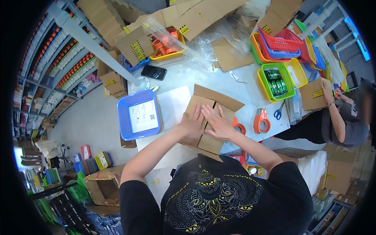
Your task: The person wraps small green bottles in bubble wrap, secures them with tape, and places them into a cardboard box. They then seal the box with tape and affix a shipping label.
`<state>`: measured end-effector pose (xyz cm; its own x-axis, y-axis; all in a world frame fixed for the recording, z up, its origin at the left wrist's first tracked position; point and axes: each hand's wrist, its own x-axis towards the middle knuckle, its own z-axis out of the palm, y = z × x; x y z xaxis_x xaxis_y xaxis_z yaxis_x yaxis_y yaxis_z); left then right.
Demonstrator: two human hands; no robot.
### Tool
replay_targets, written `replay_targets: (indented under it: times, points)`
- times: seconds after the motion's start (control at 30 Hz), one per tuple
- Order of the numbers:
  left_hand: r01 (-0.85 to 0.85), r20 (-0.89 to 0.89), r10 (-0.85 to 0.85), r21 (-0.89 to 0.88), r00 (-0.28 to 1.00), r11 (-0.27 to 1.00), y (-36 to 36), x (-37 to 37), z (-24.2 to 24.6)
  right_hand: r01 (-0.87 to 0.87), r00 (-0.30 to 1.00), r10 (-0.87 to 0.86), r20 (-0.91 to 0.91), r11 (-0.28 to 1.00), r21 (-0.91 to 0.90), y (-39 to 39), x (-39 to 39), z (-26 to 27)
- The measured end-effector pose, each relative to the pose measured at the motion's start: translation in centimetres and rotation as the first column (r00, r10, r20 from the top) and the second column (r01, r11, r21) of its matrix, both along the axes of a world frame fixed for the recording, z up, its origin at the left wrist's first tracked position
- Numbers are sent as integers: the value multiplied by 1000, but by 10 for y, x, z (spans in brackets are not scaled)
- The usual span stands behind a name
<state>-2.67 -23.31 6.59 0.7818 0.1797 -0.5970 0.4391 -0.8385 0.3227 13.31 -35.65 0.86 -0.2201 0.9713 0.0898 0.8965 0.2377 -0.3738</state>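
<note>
A brown cardboard box (212,144) lies on the white table before me, its two long flaps folded inward with a dark gap between them and its end flaps sticking out. My left hand (192,122) rests flat on the left long flap, fingers pointing away from me. On the other long flap and near the gap lies my right hand (218,123), palm down with fingers spread. Neither hand grips anything. An orange tape dispenser (240,128) is partly hidden behind my right wrist, and a second orange tape dispenser (261,120) stands farther right.
Left of the box is a blue plastic basket (119,117) holding a printed paper. Blue-handled scissors (278,114), a green basket (290,94) of small green bottles and stacked baskets are at the right. A phone (154,72) and bubble wrap (196,66) lie beyond. A co-worker (340,123) handles another box.
</note>
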Motion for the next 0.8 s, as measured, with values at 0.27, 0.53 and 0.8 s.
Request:
replay_targets:
  times: [0.27, 0.53, 0.8]
  points:
    - [-25, 345, 321, -646, 882, 763, 49, -99, 4, -19, 997, 21, 75, 999, -29, 2, 0, -12]
    - [-705, 457, 854, -520, 248, 483, 3, -53, -91, 345, 900, -211, -382, 880, 326, 56, 112, 42]
    - [-621, 479, 872, -655, 99, 430, 14, -45, -98, 47, 903, -176, -393, 948, -316, 90, 32, -28]
